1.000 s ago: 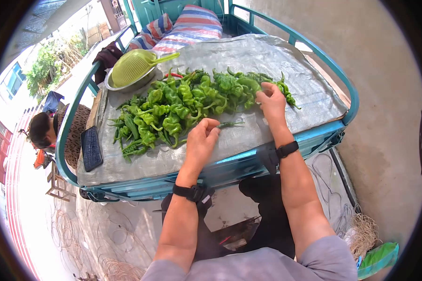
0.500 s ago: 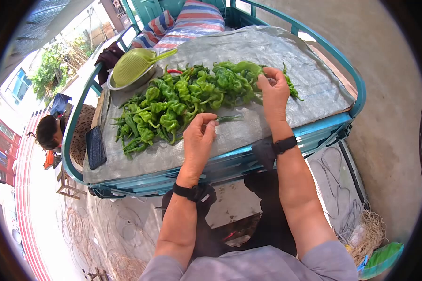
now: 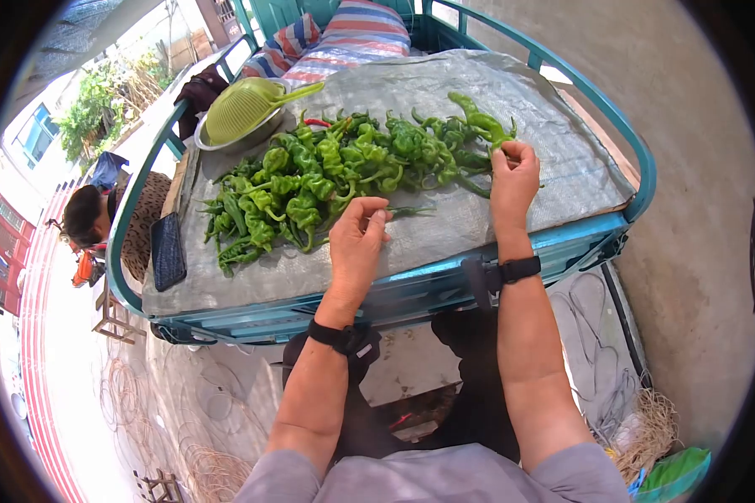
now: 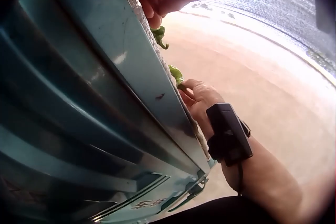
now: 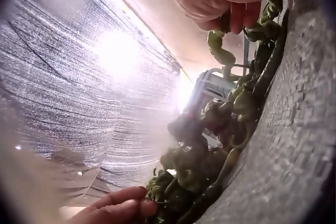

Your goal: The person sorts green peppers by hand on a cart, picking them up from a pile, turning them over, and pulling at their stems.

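My right hand (image 3: 514, 180) pinches one end of a long light-green pepper (image 3: 478, 120), which points up and left over the right end of the pile. In the right wrist view this pepper (image 5: 220, 50) hangs beside the curled fingers. Lower and to the left, my left hand (image 3: 358, 239) is at the front edge of the heap, thumb and forefinger close together on a slender dark-green pepper (image 3: 411, 211). A curled green pepper (image 4: 159, 37) shows under its fingertips in the left wrist view. The heap of wrinkled green peppers (image 3: 302, 176) spreads across a grey woven sheet (image 3: 268, 285).
A yellow-green strainer (image 3: 239, 109) lies over a metal bowl (image 3: 258, 138) behind the heap. A phone (image 3: 168, 251) rests at the sheet's left edge. Blue rails (image 3: 637, 159) border the cart bed, with a striped sack (image 3: 361, 38) at its back. Another person (image 3: 92, 220) bends beside the cart.
My right hand has moved right and slightly nearer, bringing the light-green pepper out from the pile's right end. The left hand stays nearly in place with the slender pepper.
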Action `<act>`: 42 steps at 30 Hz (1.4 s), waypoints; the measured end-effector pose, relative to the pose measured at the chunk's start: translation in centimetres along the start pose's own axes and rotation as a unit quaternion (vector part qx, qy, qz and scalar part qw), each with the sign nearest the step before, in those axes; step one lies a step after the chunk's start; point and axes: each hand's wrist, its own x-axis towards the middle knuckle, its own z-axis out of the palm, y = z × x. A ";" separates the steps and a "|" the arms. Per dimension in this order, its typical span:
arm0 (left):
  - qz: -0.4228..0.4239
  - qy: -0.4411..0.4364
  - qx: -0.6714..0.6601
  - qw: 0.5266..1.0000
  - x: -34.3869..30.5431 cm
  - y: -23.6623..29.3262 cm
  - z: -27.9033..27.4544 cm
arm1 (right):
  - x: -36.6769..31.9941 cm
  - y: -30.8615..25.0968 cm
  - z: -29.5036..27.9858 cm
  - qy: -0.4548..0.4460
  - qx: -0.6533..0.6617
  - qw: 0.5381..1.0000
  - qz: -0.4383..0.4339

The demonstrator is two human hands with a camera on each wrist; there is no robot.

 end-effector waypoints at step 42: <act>-0.055 -0.140 -0.069 0.986 0.6 -0.8 -1.8 | 0.6 -2.1 3.5 -0.038 -0.363 0.869 -0.333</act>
